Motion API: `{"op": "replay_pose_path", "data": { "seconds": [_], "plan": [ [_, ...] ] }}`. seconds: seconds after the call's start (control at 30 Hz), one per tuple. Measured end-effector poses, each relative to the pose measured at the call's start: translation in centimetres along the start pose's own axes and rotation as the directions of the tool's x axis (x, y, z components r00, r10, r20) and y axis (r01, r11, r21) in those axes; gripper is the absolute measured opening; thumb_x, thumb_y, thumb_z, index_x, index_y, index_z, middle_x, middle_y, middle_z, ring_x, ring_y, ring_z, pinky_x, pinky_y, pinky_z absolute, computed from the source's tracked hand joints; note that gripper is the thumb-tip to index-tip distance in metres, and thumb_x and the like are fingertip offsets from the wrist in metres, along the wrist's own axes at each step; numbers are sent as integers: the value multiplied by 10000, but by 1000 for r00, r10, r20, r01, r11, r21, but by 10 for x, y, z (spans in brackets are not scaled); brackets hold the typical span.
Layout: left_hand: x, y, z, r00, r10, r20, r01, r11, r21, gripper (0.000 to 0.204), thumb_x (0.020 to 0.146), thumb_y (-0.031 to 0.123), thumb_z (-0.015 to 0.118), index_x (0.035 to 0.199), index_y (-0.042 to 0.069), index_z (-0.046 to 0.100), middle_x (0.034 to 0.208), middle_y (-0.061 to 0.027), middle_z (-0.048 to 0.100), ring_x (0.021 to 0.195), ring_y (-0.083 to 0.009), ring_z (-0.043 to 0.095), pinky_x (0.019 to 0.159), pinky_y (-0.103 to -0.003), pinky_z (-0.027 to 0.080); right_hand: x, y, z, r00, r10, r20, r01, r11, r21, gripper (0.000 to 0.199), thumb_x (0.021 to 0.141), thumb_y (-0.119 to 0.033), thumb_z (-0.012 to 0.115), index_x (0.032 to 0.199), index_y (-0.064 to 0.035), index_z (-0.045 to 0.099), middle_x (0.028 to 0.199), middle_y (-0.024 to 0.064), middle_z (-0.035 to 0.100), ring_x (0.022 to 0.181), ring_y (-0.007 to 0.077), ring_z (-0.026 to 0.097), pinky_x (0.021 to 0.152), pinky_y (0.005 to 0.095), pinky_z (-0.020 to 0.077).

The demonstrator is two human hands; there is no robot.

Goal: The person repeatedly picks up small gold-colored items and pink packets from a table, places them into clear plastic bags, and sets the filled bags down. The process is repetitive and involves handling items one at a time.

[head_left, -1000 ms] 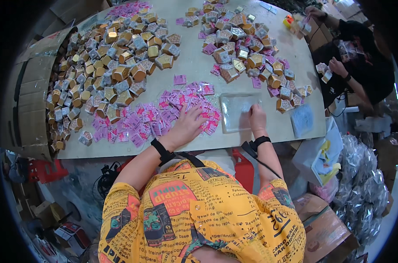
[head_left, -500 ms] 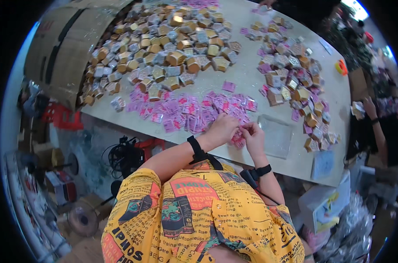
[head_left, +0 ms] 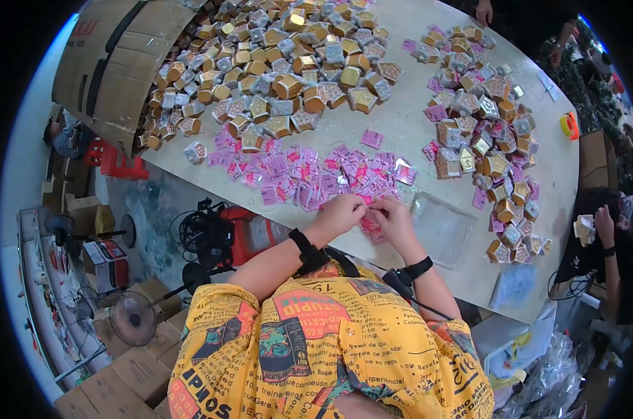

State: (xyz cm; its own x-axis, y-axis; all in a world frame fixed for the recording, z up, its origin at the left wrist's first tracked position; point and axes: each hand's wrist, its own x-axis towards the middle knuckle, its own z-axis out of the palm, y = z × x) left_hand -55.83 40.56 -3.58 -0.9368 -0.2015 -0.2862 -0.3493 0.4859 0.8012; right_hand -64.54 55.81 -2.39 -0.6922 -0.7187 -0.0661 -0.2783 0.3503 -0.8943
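At the near edge of the pink packet pile [head_left: 309,180], the left hand [head_left: 343,213] and right hand [head_left: 395,218] meet—fingers curled in, tips nearly touching. Whether a packet is pinched between them I cannot tell; a few loose packets [head_left: 371,228] show just beneath. The pile itself lies on the table [head_left: 264,213] under and beyond the hands. For this fine fingertip work, thumb against forefinger should serve best, with one packet parted by its edge—such thin sleeves probably cling in pairs. Keeping the wrists low ought to steady it. Right of the pile lies a clear tray [head_left: 442,234]; beyond it to the left, a large heap of gold-sided pieces [head_left: 281,80]; beyond to the right, a smaller mixed heap [head_left: 487,122].
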Motion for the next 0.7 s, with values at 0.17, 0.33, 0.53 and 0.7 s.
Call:
{"op": "replay_pose_path", "data": {
  "seconds": [0.17,0.33,0.53,0.7],
  "plan": [
    [7,-5,6,991,28,-132,-47,989,-138,191,813,175,602,880,2,651,672,-124,622,589,-211,579,569,-319,452,9,2,-14,998,64,-14,-65,996,-58,93,730,-49,630,794,16,650,766,164,602,670,303,603,619,364,480],
    [30,-13,-13,982,-86,-170,103,990,92,241,798,256,615,856,28,669,726,-146,648,676,-274,635,612,-377,484,36,14,-20,997,74,-20,-76,942,-326,106,718,-76,600,779,-13,660,766,193,614,697,350,606,641,419,486],
    [73,-24,-4,999,-36,3,33,950,311,249,740,285,613,746,44,671,708,-165,640,662,-340,626,620,-444,492,49,17,0,974,225,20,-171,790,-588,123,718,-110,589,760,-18,659,776,202,621,724,364,621,667,457,497],
    [71,-26,0,996,67,-52,-61,991,116,165,734,207,617,765,51,662,719,-158,638,681,-332,626,620,-438,488,47,14,16,975,221,-21,-173,694,-699,105,740,-92,583,722,-6,641,778,195,611,731,359,622,660,448,502]
  ]
}}
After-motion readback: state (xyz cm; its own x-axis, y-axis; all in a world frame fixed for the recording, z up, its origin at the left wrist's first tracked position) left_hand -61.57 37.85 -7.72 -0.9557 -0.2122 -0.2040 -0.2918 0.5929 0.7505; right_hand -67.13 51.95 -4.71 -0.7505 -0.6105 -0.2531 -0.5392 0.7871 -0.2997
